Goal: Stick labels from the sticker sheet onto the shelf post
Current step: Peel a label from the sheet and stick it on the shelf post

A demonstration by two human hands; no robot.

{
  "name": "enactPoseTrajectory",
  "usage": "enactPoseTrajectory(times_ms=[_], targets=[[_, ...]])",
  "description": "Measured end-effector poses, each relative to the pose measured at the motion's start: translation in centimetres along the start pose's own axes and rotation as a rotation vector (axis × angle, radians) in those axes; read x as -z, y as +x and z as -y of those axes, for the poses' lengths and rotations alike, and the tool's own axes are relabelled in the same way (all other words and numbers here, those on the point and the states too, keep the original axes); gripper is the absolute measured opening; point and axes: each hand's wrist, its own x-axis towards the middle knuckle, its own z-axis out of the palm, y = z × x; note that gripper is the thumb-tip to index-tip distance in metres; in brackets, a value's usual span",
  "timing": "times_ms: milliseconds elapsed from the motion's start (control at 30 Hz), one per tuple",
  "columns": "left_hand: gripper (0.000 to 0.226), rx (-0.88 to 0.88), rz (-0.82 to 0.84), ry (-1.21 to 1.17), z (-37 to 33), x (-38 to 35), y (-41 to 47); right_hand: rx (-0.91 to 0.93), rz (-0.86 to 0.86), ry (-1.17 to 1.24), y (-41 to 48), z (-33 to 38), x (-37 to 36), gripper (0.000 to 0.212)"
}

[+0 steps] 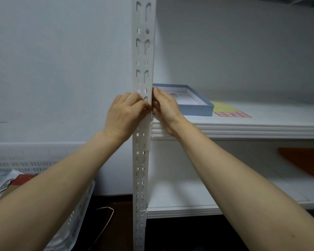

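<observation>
Centre of frame: white slotted post [143,51] runs top to bottom. Both hands meet on it just above the upper shelf [243,127].

Left hand [124,115] comes from the lower left. Fingers are curled and pressed together across the post's face, tips at its right edge. Thumb hidden.

Right hand [166,109] comes from the lower right, against the same edge and touching the left fingertips. Thumb lies straight up along the edge. The other fingers are mostly hidden behind the post, so cannot tell how they lie.

No label shows between the fingers; cannot tell whether one is under them.

Sticker sheet [228,110]: yellow, with red-bordered labels along its near end, flat on the upper shelf right of centre. It lies well apart from the hands, just beside a shallow blue box [198,105].

Lower shelf [188,200] sits below, with an orange item [306,162] at the right edge. White slotted basket [76,214] at lower left, partly behind the left forearm.
</observation>
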Motion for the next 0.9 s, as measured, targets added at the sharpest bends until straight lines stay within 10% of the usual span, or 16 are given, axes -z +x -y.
enactPoseTrajectory(times_ms=[567, 900], targets=[[0.03, 0.456, -0.025, -0.05, 0.9, 1.2, 0.0, -0.03, -0.044, -0.018, -0.2, 0.0, -0.3, 0.031], [0.022, 1.093, 0.062, -1.053, -4.0, 3.2, 2.6, 0.098, -0.254, -0.115, -1.2, 0.5, 1.8, 0.022]])
